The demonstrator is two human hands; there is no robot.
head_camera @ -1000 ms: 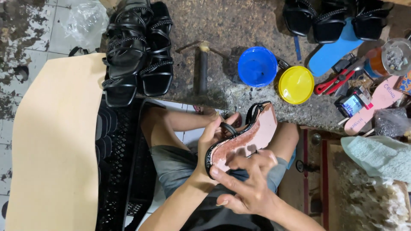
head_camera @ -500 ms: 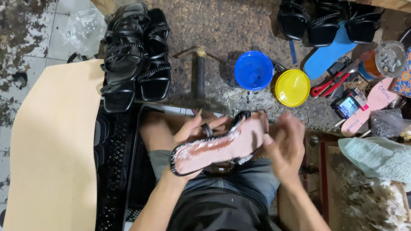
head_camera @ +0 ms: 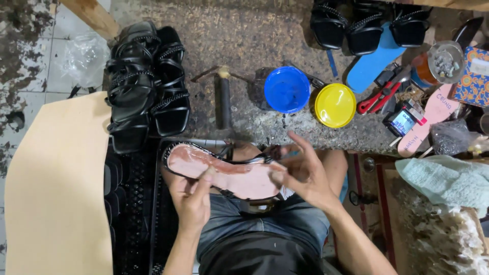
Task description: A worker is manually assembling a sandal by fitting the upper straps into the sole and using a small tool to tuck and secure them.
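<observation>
Pink-soled sandal (head_camera: 224,173) between both hands (head_camera: 244,191)

A sandal sole (head_camera: 224,173) lies across the person's lap, just before the desk's (head_camera: 254,30) near edge, the left hand (head_camera: 191,201) under its middle and the right hand (head_camera: 300,175) at its right end. On the desk, a stack of sandals (head_camera: 145,86) sits at the left edge. A hammer (head_camera: 224,99) lies right of it, then two lids (head_camera: 288,90) side by side. More sandals (head_camera: 367,23) line the far edge.
</observation>
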